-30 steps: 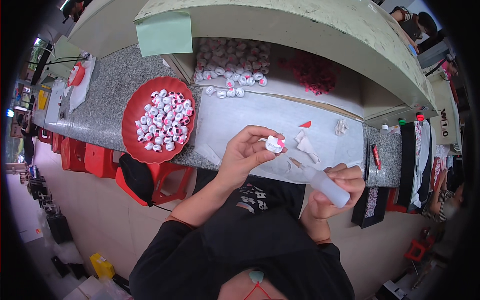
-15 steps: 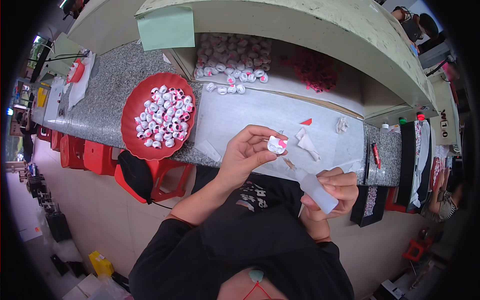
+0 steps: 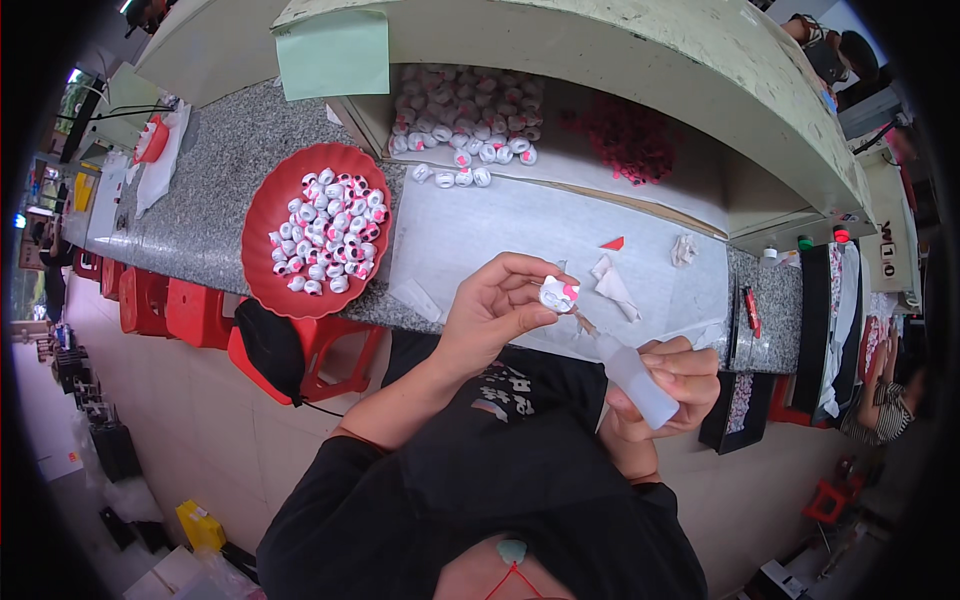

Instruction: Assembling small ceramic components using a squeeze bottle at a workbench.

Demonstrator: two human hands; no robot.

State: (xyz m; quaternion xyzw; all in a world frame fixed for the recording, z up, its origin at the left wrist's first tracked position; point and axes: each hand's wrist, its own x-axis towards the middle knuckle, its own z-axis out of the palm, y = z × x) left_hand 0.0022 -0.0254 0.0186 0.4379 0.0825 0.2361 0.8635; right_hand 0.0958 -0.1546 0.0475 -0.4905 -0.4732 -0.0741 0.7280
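Observation:
Between the thumb and fingers of my left hand (image 3: 500,300) is a small white toy head (image 3: 558,294) with a pink patch. My right hand (image 3: 672,383) is wrapped round a translucent squeeze bottle (image 3: 638,383), which tilts with its narrow tip toward the toy head; a small gap seems to lie between them. Both hands are above the near edge of a white paper sheet (image 3: 480,245). To the left, a red scalloped bowl (image 3: 262,215) holds many similar white and pink pieces (image 3: 335,225).
A shelf compartment holds piled white pieces (image 3: 470,105) and a heap of dark pink parts (image 3: 632,140). Crumpled tissue (image 3: 616,287) and a red scrap (image 3: 613,243) lie on the paper. A red pen-like object (image 3: 752,312) lies at right. Red stools (image 3: 330,350) stand below the counter.
The toy head has turned slightly and shifted a little to the right in my left hand. The bottle has barely moved, with its tip slightly nearer the piece.

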